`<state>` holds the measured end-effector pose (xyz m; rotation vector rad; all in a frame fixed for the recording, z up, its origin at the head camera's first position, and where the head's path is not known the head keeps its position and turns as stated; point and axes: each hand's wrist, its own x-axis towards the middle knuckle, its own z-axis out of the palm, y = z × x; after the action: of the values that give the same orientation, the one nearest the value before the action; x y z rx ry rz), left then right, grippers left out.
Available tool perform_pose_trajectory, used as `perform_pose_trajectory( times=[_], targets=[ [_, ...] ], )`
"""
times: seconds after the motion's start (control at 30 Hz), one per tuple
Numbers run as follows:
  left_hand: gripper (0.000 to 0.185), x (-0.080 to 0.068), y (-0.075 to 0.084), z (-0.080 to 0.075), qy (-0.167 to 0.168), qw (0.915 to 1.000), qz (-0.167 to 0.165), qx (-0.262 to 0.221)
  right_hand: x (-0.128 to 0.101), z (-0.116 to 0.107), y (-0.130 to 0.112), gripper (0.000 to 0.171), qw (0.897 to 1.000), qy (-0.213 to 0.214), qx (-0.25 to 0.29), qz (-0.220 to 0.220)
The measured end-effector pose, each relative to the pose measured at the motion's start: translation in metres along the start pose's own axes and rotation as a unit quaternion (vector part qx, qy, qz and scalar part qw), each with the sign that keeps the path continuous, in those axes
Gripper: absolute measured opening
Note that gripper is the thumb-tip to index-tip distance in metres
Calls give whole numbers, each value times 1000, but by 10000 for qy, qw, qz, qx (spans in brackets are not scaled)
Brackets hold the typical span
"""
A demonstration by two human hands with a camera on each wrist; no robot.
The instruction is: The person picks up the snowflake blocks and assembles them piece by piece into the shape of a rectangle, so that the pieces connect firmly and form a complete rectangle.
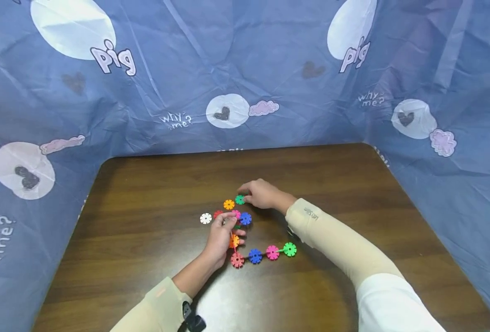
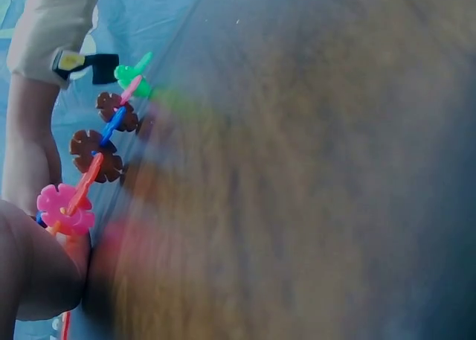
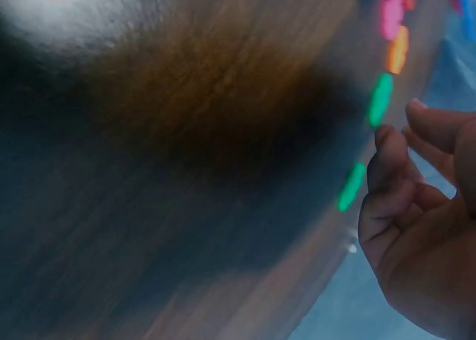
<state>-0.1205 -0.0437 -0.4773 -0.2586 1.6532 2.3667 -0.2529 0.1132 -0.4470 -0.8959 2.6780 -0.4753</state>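
Observation:
A chain of coloured snowflake discs (image 1: 255, 256) lies on the brown table (image 1: 145, 193), running from a green disc (image 1: 289, 249) through pink, blue and red ones up to an orange one (image 1: 234, 240). My left hand (image 1: 224, 228) pinches the chain's upper end beside pink and blue discs (image 1: 245, 218). In the left wrist view the chain (image 2: 89, 176) hangs past my palm, with a pink disc (image 2: 65, 210) nearest. My right hand (image 1: 258, 193) reaches across, its fingertips at a loose green disc (image 1: 239, 199). Blurred in the right wrist view, its fingers (image 3: 390, 169) are loosely curled beside green discs (image 3: 381, 98).
A loose orange disc (image 1: 229, 204) and a white disc (image 1: 205, 218) lie left of the hands. A blue printed cloth (image 1: 245, 69) walls the table at the back and both sides. Both forearms wear cream sleeves (image 1: 336, 240).

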Motion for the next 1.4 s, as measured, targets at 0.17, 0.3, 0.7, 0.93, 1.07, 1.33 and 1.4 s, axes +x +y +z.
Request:
perform_pose_trajectory(
  times=[0.17, 0.3, 0.7, 0.93, 1.07, 1.33, 1.4],
  targets=[
    [27, 0, -1, 2, -152, 9999, -58, -55, 3, 12, 2, 25, 9973, -60, -726, -38],
    [29, 0, -1, 3, -129, 9999, -35, -52, -2, 14, 3, 16, 9993, 208, -297, 132],
    [30, 0, 4, -1, -126, 9998, 0, 155, -62, 8, -8, 4, 9754, 611, 2117, 76],
    [30, -1, 7, -2, -109, 9998, -58, 168, -74, 16, -5, 7, 9775, 1127, 1780, 74],
    [29, 1, 3, -4, -34, 9999, -47, 115, -77, 18, -7, 7, 9781, 1144, 1735, -98],
    [31, 2, 1, -3, -77, 9996, -84, 240, -79, 24, -6, 6, 9765, 1381, 1642, -201],
    [29, 2, 0, -2, -62, 9996, -81, 246, -79, 26, -6, 5, 9766, 1412, 1600, -284]
  ],
)
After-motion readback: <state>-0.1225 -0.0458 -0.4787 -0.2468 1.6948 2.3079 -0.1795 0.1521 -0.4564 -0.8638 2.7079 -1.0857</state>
